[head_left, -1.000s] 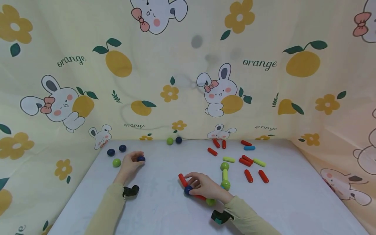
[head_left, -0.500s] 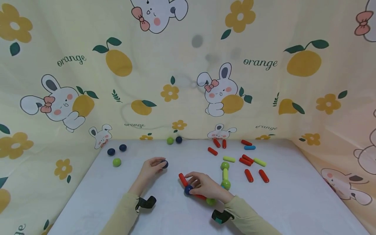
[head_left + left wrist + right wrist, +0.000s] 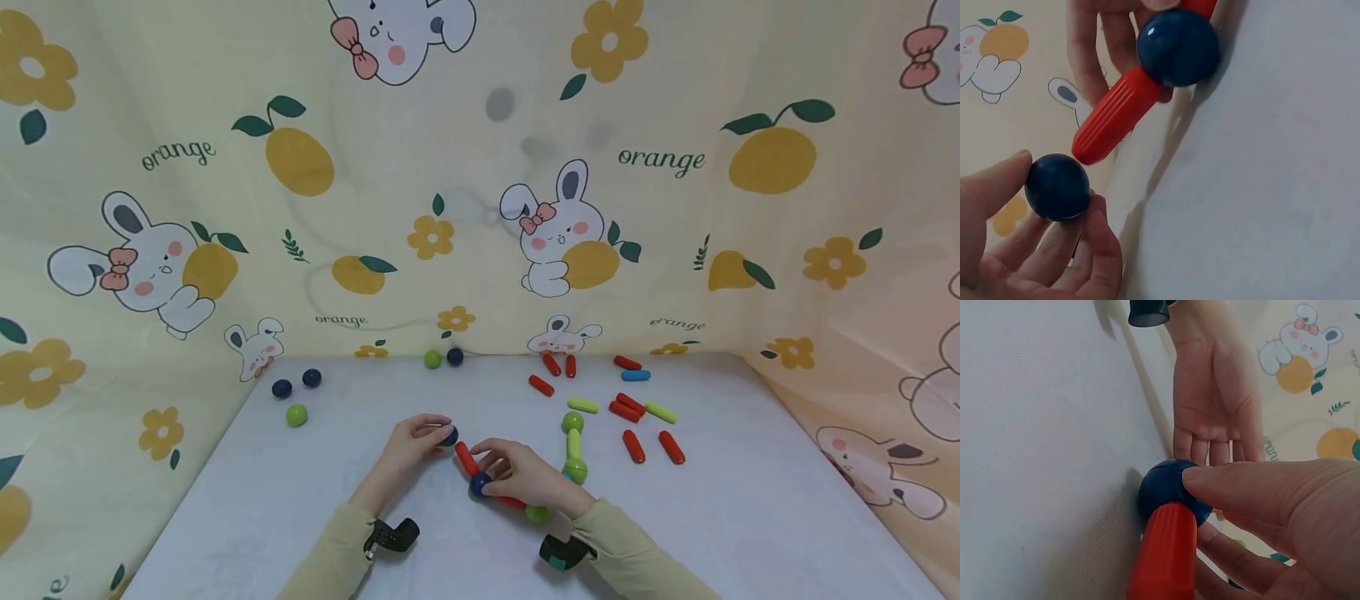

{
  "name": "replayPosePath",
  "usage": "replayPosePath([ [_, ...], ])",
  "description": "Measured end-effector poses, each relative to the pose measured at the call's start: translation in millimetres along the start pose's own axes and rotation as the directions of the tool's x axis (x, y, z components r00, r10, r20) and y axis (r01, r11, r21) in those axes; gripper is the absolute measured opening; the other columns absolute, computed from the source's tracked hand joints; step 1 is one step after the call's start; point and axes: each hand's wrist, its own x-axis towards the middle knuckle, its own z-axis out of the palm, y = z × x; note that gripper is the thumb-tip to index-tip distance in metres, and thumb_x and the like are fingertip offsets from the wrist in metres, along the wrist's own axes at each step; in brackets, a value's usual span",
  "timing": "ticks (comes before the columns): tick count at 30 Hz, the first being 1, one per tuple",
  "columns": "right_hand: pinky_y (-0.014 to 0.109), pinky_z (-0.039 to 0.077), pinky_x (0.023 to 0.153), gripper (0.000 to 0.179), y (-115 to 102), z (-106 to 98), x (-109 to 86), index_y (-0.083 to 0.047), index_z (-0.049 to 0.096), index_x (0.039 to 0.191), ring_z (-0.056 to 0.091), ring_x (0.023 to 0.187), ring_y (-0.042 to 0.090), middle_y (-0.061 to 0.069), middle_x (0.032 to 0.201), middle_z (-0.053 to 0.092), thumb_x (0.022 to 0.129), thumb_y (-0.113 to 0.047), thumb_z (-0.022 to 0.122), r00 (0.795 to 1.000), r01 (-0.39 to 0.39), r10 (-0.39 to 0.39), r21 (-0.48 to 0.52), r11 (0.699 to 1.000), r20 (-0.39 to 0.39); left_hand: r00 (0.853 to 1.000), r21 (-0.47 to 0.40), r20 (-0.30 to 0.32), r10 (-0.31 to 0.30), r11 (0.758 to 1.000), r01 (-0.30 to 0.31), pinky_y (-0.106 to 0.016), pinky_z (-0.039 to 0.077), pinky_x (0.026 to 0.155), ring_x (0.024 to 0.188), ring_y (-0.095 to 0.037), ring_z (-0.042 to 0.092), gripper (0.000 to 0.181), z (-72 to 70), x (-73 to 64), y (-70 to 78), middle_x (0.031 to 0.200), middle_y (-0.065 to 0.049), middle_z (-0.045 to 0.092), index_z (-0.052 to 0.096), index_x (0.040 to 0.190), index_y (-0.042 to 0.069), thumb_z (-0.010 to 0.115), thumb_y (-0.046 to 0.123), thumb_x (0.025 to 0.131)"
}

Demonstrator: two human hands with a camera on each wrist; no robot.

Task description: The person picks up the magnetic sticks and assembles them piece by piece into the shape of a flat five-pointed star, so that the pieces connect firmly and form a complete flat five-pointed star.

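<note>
My left hand (image 3: 411,450) pinches a dark blue ball (image 3: 1057,187) between thumb and fingers, close to the free end of a red ribbed rod (image 3: 1115,115); a small gap shows between them in the left wrist view. That rod's other end is joined to a second dark blue ball (image 3: 1178,47). My right hand (image 3: 528,477) grips this second ball, its thumb on top in the right wrist view. From the same ball another red rod (image 3: 1165,556) runs toward a green ball (image 3: 537,513), partly hidden under the right hand.
Right of my right hand lies a joined green piece (image 3: 573,444), two balls on a rod. Loose red rods (image 3: 633,447), green rods and a blue rod (image 3: 636,376) are scattered at the right. Blue balls (image 3: 282,389) and a green ball (image 3: 297,415) lie far left, with two more balls (image 3: 432,359) at the back.
My left hand has carried its blue ball rightward from the left side of the table to the red rod's free end. The right hand stays in place with its ball.
</note>
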Motion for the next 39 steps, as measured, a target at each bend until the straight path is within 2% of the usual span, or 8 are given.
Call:
replayPosePath([
  [8, 0.032, 0.052, 0.085, 0.045, 0, 0, -0.7, -0.012, 0.054, 0.129, 0.060, 0.095, 0.018, 0.004, 0.110, 0.062, 0.087, -0.006, 0.069, 1.000, 0.003, -0.003, 0.005, 1.000, 0.002, 1.000, -0.058, 0.004, 0.007, 0.998, -0.007, -0.034, 0.055, 0.077, 0.088, -0.018, 0.062, 0.047, 12.0, -6.9, 0.3, 0.113, -0.015, 0.064, 0.056, 0.124, -0.001, 0.069, 0.028, 0.089],
  [15, 0.035, 0.052, 0.087, 0.047, 2, -12, -4.2, -0.007, 0.051, 0.133, 0.060, 0.100, 0.022, 0.008, 0.113, 0.062, 0.088, -0.006, 0.067, 1.000, -0.002, 0.003, 0.035, 0.999, -0.015, 1.000, -0.087, 0.025, 0.001, 0.996, 0.001, -0.037, 0.054, 0.083, 0.104, -0.028, 0.059, 0.058, 24.2, -10.6, -3.7, 0.140, -0.026, 0.040, 0.047, 0.133, 0.001, 0.075, 0.012, 0.083],
  [19, 0.040, 0.051, 0.088, 0.048, 5, -35, -9.5, -0.004, 0.050, 0.133, 0.059, 0.104, 0.029, 0.014, 0.114, 0.061, 0.088, -0.004, 0.067, 0.989, 0.007, -0.013, -0.042, 0.999, -0.149, 1.000, -0.011, 0.002, -0.003, 1.000, 0.003, -0.051, 0.041, 0.099, 0.124, -0.039, 0.044, 0.069, 30.2, -11.9, -4.9, 0.144, -0.026, 0.034, 0.045, 0.136, 0.006, 0.080, 0.011, 0.077],
  [22, 0.045, 0.050, 0.090, 0.048, 9, -55, -12.3, -0.004, 0.052, 0.131, 0.058, 0.106, 0.033, 0.015, 0.114, 0.062, 0.087, -0.003, 0.069, 0.956, -0.044, 0.004, -0.132, 0.990, -0.292, 1.000, 0.039, -0.016, 0.002, 0.999, -0.001, -0.056, 0.032, 0.105, 0.133, -0.042, 0.029, 0.077, 34.5, -12.8, -6.1, 0.147, -0.027, 0.030, 0.042, 0.138, 0.009, 0.084, 0.012, 0.073],
  [25, 0.049, 0.047, 0.093, 0.048, 16, -73, -14.1, -0.005, 0.053, 0.130, 0.055, 0.111, 0.035, 0.014, 0.115, 0.062, 0.086, -0.003, 0.070, 0.930, -0.125, 0.047, -0.192, 0.973, -0.365, 1.000, 0.026, -0.021, 0.004, 1.000, -0.004, -0.051, 0.042, 0.098, 0.122, -0.041, 0.043, 0.083, 39.2, -13.4, -7.2, 0.147, -0.029, 0.028, 0.037, 0.141, 0.007, 0.084, 0.009, 0.072],
  [29, 0.051, 0.045, 0.095, 0.048, 31, -89, -15.7, -0.006, 0.054, 0.131, 0.050, 0.115, 0.034, 0.012, 0.120, 0.060, 0.086, -0.004, 0.070, 0.931, -0.197, 0.093, -0.273, 0.942, -0.352, 0.999, 0.009, -0.036, -0.013, 1.000, 0.013, -0.036, 0.054, 0.080, 0.093, -0.027, 0.061, 0.083, 44.8, -14.4, -7.3, 0.145, -0.031, 0.029, 0.031, 0.139, 0.001, 0.082, 0.006, 0.074],
  [34, 0.047, 0.047, 0.093, 0.040, 42, -99, -20.7, -0.007, 0.060, 0.124, 0.053, 0.108, 0.026, 0.007, 0.117, 0.061, 0.086, -0.004, 0.070, 0.936, -0.235, 0.116, -0.342, 0.910, -0.334, 0.995, -0.007, -0.083, -0.047, 0.999, 0.046, -0.034, 0.054, 0.082, 0.089, -0.022, 0.063, 0.079, 49.8, -14.2, -4.4, 0.142, -0.033, 0.031, 0.030, 0.132, -0.001, 0.082, 0.006, 0.074],
  [39, 0.044, 0.049, 0.091, 0.028, 45, -108, -36.4, -0.005, 0.062, 0.117, 0.056, 0.100, 0.023, 0.006, 0.109, 0.063, 0.089, -0.002, 0.066, 0.941, -0.211, 0.104, -0.320, 0.924, -0.322, 0.989, 0.002, -0.132, -0.063, 0.998, 0.064, -0.032, 0.055, 0.077, 0.087, -0.022, 0.060, 0.077, 49.3, -9.7, -2.6, 0.135, -0.027, 0.042, 0.036, 0.137, 0.000, 0.080, 0.007, 0.075],
])
